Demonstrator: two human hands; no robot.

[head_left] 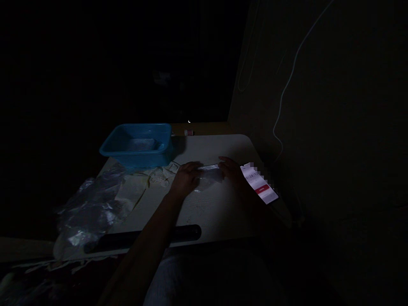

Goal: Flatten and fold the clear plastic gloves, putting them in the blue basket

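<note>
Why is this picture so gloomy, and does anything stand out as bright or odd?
In the head view, the scene is underexposed, its background nearly black; the phone screen is the brightest large patch, with blocky pixels along one edge; crumpled clear plastic catches small glints; the left hand and right hand look dim, their finger detail hard to make out.

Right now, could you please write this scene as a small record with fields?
Left hand: at left side of a shiny plastic item
Right hand: at its right side
Surface: white table
Far left: blue tub, pale item inside
Near left: crumpled clear plastic
Right: phone, screen lit
Light: very dim; exact grip unclear
</note>
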